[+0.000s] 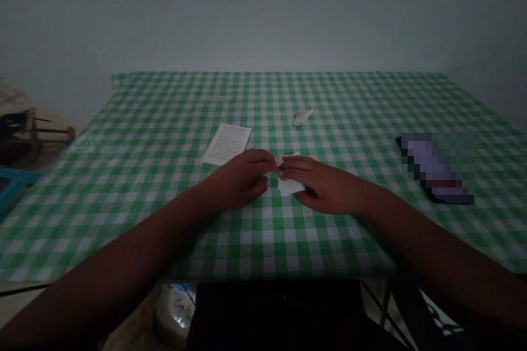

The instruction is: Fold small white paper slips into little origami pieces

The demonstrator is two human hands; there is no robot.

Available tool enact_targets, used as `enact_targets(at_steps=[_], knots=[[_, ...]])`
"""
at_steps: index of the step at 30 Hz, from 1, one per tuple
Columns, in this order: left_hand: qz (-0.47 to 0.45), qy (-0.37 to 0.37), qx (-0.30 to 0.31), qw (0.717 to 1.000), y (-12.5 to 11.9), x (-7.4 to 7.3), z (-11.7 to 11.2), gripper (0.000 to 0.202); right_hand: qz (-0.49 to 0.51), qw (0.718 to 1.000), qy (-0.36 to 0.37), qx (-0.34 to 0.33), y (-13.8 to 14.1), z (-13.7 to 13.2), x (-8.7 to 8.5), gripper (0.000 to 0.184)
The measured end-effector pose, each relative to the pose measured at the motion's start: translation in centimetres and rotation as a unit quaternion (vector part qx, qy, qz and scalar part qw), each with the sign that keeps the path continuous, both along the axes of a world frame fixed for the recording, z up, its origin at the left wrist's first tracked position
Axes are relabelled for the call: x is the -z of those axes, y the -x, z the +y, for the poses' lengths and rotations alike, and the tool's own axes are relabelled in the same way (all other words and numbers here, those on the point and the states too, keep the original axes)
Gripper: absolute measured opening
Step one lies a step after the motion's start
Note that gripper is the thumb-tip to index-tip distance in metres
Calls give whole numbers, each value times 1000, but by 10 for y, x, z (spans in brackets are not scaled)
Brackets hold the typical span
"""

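A small white folded paper lies on the green-and-white checked tablecloth near the middle. My left hand and my right hand meet over it, fingertips pinching its upper edge. Both hands have curled fingers pressed on the paper, and they hide most of it.
A printed sheet lies just behind my left hand. A small folded paper piece sits farther back. A dark flat blurred object rests at the right. A wooden stool stands off the table's left; a bare wall rises behind.
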State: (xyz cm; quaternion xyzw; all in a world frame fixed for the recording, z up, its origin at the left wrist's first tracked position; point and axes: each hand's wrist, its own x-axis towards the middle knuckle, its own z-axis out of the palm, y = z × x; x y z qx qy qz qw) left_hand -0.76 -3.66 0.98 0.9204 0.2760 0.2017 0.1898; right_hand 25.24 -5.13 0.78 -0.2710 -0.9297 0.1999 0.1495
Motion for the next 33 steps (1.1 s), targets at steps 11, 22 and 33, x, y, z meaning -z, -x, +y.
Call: enact_targets(at_steps=[11, 22, 33], knots=[[34, -27, 15, 999, 3, 10, 6, 35, -83, 996, -21, 1, -6, 3, -11, 40], [68, -41, 27, 996, 4, 11, 8, 38, -88, 994, -67, -2, -5, 5, -8, 39], [79, -51, 21, 995, 2, 9, 5, 42, -102, 988, -111, 44, -4, 2, -6, 42]])
